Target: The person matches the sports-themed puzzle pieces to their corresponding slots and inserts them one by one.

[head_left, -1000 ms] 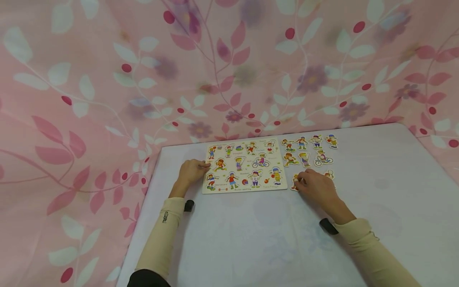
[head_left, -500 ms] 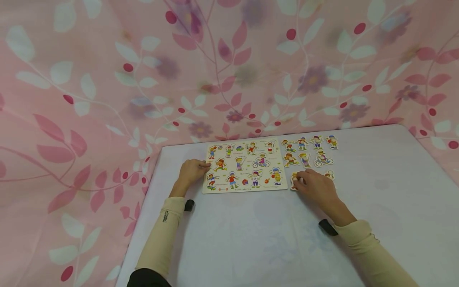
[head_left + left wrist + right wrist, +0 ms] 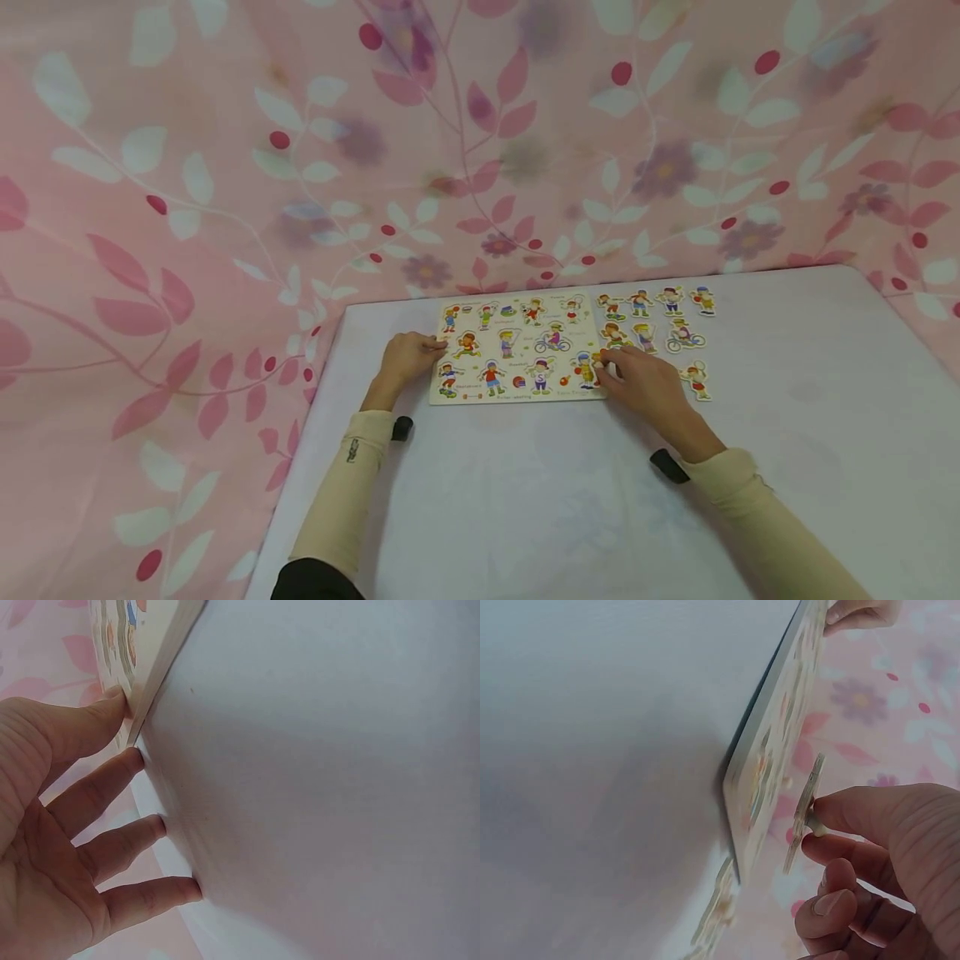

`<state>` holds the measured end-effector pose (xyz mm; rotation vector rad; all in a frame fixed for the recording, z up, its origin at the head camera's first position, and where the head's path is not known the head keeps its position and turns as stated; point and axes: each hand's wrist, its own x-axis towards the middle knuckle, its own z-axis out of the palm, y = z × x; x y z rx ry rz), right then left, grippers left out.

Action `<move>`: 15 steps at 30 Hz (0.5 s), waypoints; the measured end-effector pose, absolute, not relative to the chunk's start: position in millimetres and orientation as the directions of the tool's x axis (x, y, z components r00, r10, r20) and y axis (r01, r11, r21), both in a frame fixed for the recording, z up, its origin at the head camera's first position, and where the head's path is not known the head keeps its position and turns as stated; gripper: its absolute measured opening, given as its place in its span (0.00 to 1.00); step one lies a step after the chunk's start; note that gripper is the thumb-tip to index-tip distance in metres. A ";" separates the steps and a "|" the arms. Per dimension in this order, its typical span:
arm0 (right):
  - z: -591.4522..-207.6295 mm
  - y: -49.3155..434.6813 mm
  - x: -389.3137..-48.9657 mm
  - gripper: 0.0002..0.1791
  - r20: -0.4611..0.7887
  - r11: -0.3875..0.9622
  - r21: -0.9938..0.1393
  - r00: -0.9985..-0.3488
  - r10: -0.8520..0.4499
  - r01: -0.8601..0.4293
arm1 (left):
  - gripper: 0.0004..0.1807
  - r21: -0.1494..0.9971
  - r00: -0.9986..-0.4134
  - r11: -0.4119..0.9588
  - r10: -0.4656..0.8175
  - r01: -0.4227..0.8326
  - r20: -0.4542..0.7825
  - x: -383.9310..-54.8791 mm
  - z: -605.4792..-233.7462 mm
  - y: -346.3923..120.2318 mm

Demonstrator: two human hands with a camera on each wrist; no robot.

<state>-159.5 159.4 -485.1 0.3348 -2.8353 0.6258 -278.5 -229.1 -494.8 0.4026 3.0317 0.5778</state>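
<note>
At right edge of board [image 3: 490, 343], I'm seeing right hand [image 3: 647, 385] pinching piece [image 3: 801, 829] by knob [image 3: 817, 824], probably leaving rim free. Left hand [image 3: 408, 357], fingers spread, is pressing thumb on board's left edge, likely steadying it. Other pieces [image 3: 672, 302] lying alongside.

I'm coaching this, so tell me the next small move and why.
Probably ease the piece left, farther over the board: the right hand pinches it by its knob near the right edge, with a gap between piece and board, and the left hand holds the opposite edge. I can't tell which spot it fits.
</note>
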 end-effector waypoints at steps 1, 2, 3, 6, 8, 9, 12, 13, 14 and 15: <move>-484.2 156.4 -161.8 0.09 0.266 0.880 -0.387 -0.947 -0.179 -0.275 | 0.12 0.364 -0.966 0.898 0.259 0.249 0.022 -278.7 -494.9 -229.3; -483.5 153.4 -164.3 0.09 0.267 0.879 -0.387 -0.946 -0.183 -0.279 | 0.12 0.363 -0.965 0.898 0.259 0.250 0.022 -278.9 -495.2 -229.5; -482.9 150.5 -166.7 0.09 0.267 0.878 -0.385 -0.945 -0.188 -0.284 | 0.12 0.364 -0.966 0.898 0.256 0.246 0.020 -279.3 -495.5 -229.7; -481.1 142.1 -173.9 0.10 0.247 0.873 -0.392 -0.947 -0.203 -0.289 | 0.12 0.363 -0.967 0.899 0.255 0.244 0.018 -280.1 -496.8 -230.6; -480.3 137.0 -178.8 0.10 0.233 0.871 -0.399 -0.950 -0.207 -0.287 | 0.11 0.365 -0.964 0.896 0.263 0.255 0.029 -280.1 -497.1 -230.9; -479.9 134.7 -181.2 0.10 0.235 0.869 -0.399 -0.949 -0.211 -0.292 | 0.11 0.366 -0.963 0.893 0.267 0.262 0.038 -280.0 -497.1 -231.1; -478.5 127.8 -188.3 0.10 0.250 0.859 -0.406 -0.942 -0.222 -0.311 | 0.11 0.370 -0.956 0.883 0.282 0.289 0.074 -279.5 -496.5 -231.0; -478.2 125.7 -190.6 0.09 0.261 0.854 -0.409 -0.938 -0.227 -0.320 | 0.11 0.372 -0.955 0.880 0.285 0.295 0.083 -279.2 -496.1 -230.8; -477.6 123.4 -192.6 0.09 0.266 0.851 -0.412 -0.936 -0.231 -0.327 | 0.11 0.375 -0.955 0.879 0.283 0.294 0.085 -278.6 -495.6 -230.4; -477.9 121.2 -194.7 0.09 0.275 0.846 -0.412 -0.932 -0.237 -0.337 | 0.10 0.377 -0.956 0.879 0.281 0.292 0.086 -278.3 -495.6 -230.0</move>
